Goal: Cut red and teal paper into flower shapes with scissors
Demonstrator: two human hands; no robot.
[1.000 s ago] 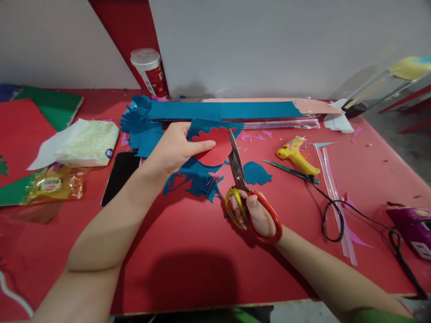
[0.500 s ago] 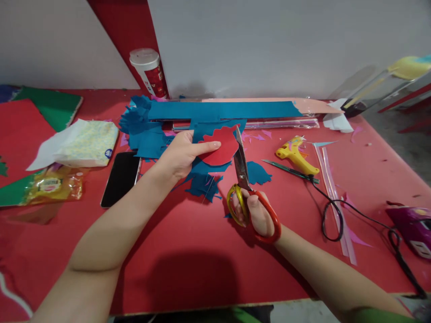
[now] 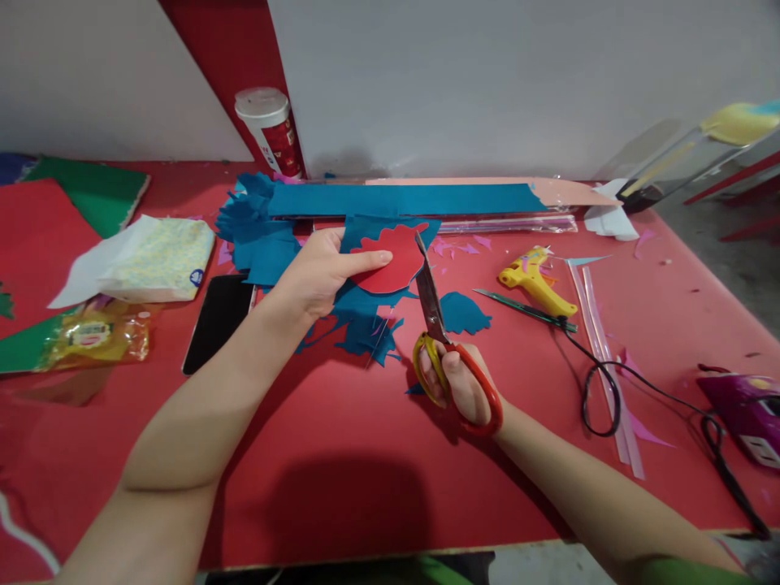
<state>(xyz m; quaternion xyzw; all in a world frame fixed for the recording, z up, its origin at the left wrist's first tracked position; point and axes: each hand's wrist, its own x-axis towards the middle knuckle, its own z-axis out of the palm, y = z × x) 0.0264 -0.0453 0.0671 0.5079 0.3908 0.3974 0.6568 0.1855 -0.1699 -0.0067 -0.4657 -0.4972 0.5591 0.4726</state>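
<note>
My left hand (image 3: 326, 270) pinches a red paper cutout (image 3: 396, 272) with a scalloped upper edge; the thumb lies on top and the other fingers are hidden beneath. My right hand (image 3: 466, 378) grips scissors (image 3: 431, 305) with one yellow and one red handle loop. Their blades point up and away, with the tips at the cutout's right edge. Under and around the cutout lie blue paper pieces (image 3: 369, 333). A blue petal-shaped piece (image 3: 466, 313) rests on the table just right of the blades.
On the red table (image 3: 341, 455), a yellow glue gun (image 3: 536, 280) and a green craft knife (image 3: 524, 309) lie at right, near a black cord (image 3: 652, 382). A phone (image 3: 218, 323), tissue pack (image 3: 162, 258) and lidded cup (image 3: 271, 134) stand or lie left. Blue strips (image 3: 408, 199) run along the back.
The red cutout and my left hand have shifted slightly left. My right hand has moved the scissors a little left too, and the blades look closer together at the cutout's edge.
</note>
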